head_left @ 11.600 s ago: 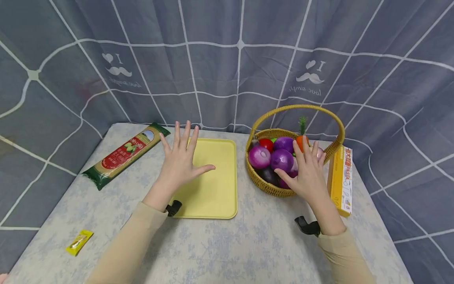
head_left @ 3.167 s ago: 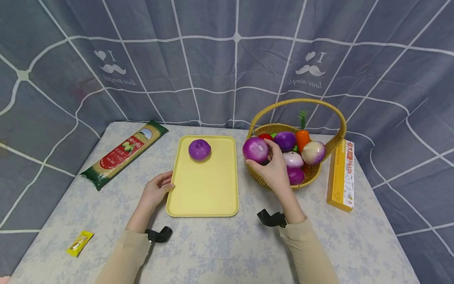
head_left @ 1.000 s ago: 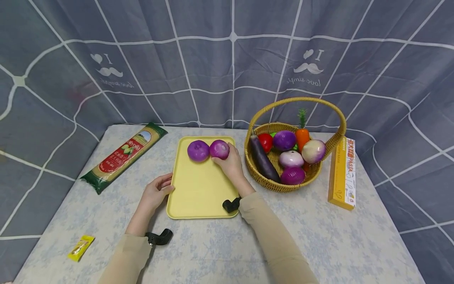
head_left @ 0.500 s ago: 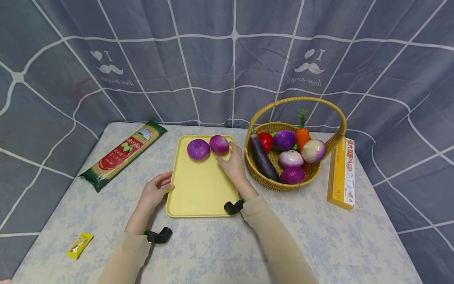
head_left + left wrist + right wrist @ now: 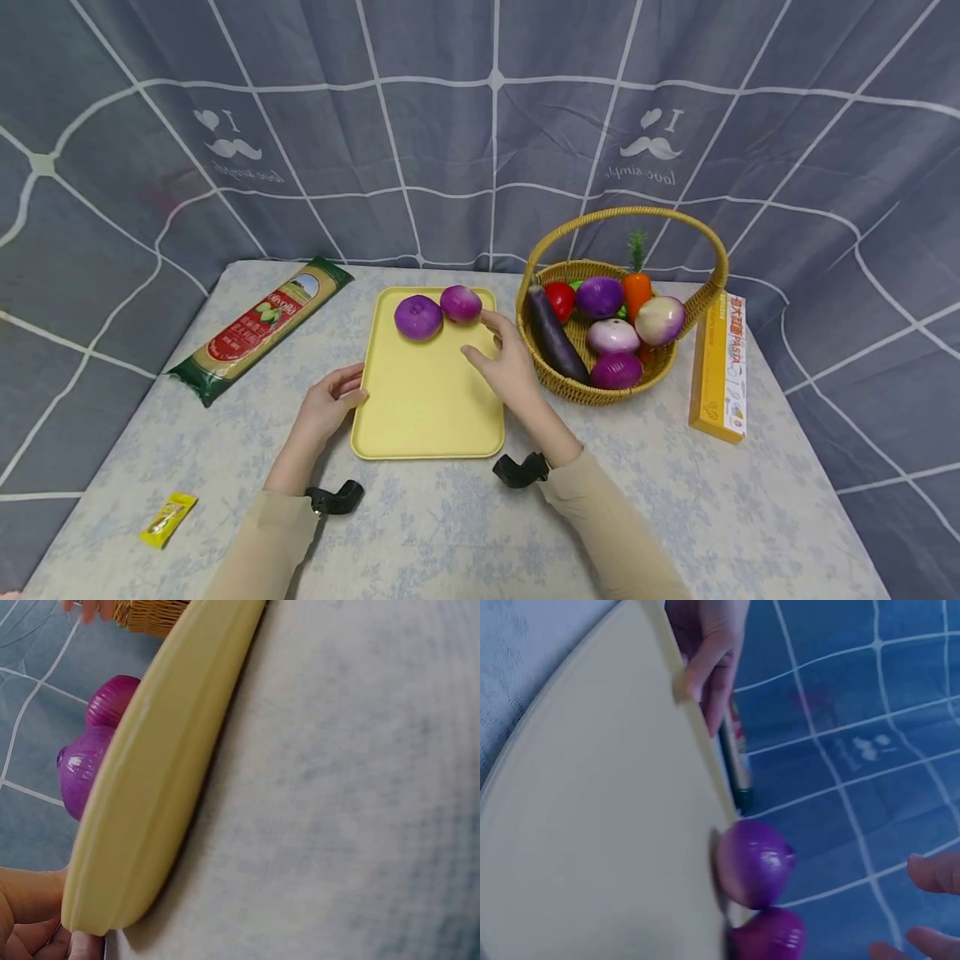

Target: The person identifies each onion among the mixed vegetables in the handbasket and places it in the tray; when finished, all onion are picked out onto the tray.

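Note:
My left hand (image 5: 327, 408) holds the left edge of a yellow tray (image 5: 420, 408); in the left wrist view its thumb lies over the rim and the fingers (image 5: 84, 946) go beneath. Two purple onions (image 5: 418, 318) (image 5: 461, 304) sit side by side at the tray's far end. My right hand (image 5: 510, 367), empty with thumb and fingers spread apart, hovers over the tray's right edge, its fingertips just right of the redder onion. At the border of the right wrist view, only some fingers (image 5: 937, 874) of it show.
Right of the tray stands a wicker basket (image 5: 551, 385) with a tall handle, holding an eggplant (image 5: 555, 333), a tomato, a carrot (image 5: 637, 292) and several onions. A pasta box (image 5: 718, 367) lies beyond it. Leftward are a green-and-red pasta packet (image 5: 258, 329) and a small yellow sachet (image 5: 168, 520).
The right hand has carried the redder onion from the basket to the tray beside the other, let go of it and drawn back right. My left hand has stayed on the tray edge.

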